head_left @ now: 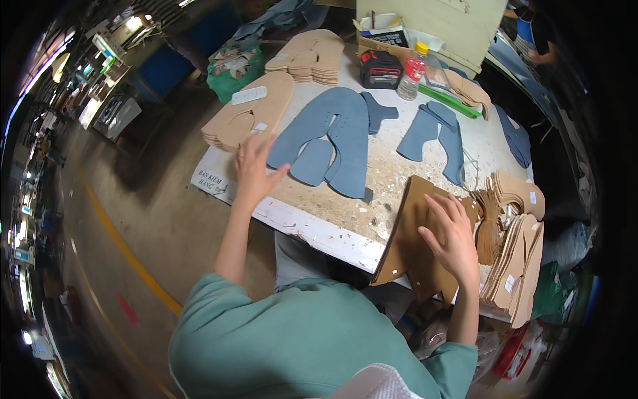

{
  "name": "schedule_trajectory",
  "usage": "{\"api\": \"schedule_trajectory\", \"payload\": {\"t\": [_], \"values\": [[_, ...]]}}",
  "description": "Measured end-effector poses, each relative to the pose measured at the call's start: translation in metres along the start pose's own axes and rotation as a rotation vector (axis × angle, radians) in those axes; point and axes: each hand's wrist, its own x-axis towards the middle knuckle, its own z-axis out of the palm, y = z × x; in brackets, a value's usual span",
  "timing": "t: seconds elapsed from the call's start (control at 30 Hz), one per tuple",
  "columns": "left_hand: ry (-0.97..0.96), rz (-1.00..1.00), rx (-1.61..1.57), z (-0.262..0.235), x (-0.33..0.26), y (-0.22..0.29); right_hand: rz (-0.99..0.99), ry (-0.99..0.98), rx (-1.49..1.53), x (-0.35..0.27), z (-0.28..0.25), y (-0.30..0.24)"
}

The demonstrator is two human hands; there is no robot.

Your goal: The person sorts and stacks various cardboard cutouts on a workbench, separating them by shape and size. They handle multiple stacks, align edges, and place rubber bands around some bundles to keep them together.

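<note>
My left hand hovers over the table's near left part with its fingers spread, holding nothing. It is between a stack of tan cut shoe-upper pieces and a large blue cut piece, close to both. Inside the blue piece's arch lies a smaller rounded blue piece. To the right, my right hand is over a folded brown cardboard sheet, fingers apart and slightly bent. Whether its fingertips touch the cardboard I cannot tell.
A black and red battery pack, a plastic bottle with a yellow cap and a green tray stand at the back. More blue pieces lie right of centre. Tan stacks fill the right edge; a green bag hangs far left.
</note>
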Motion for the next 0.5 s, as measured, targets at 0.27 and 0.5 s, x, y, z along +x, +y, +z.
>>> {"api": "schedule_trajectory", "payload": {"t": [0.27, 0.5], "values": [[0.216, -0.508, -0.313, 0.015, -0.003, -0.075, -0.106, -0.366, 0.648, 0.129, 0.057, -0.025], [0.382, -0.737, -0.412, -0.009, 0.033, -0.156, -0.102, -0.509, 0.924, 0.188, 0.105, -0.107]]}}
